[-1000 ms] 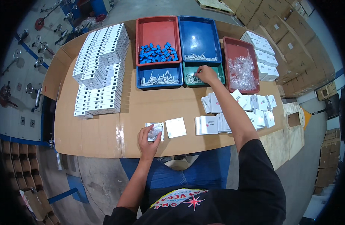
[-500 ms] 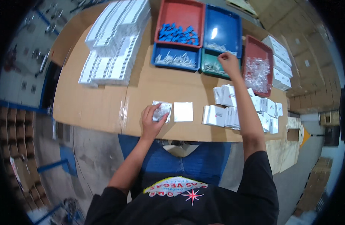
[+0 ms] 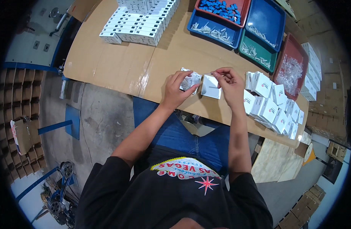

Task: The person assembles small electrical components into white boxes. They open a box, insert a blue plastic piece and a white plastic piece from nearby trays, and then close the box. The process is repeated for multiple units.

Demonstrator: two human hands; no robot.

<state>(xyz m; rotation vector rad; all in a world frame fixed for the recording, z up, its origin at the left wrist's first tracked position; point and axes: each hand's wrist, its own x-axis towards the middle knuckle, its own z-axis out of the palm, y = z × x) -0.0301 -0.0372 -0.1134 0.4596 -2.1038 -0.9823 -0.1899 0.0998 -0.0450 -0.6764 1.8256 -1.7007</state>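
Observation:
My left hand rests on the table with thumb and fingers around a small square white box. Crumpled clear plastic shows in it between the fingers. Just to the right lies a flat white square piece. Over its far edge my right hand is closed in a pinch. A small thin piece sticks out to the left from those fingertips; its exact kind is too small to make out.
Beyond my hands stand a blue tray of white pieces, a green tray of small slim pieces and a red tray of clear plastic. Small white boxes fill the right side; stacked white cartons stand at far left.
My right hand has come back from the green tray to above the white square, holding a small piece. My left hand stays on the square box. The whole view has shifted and turned.

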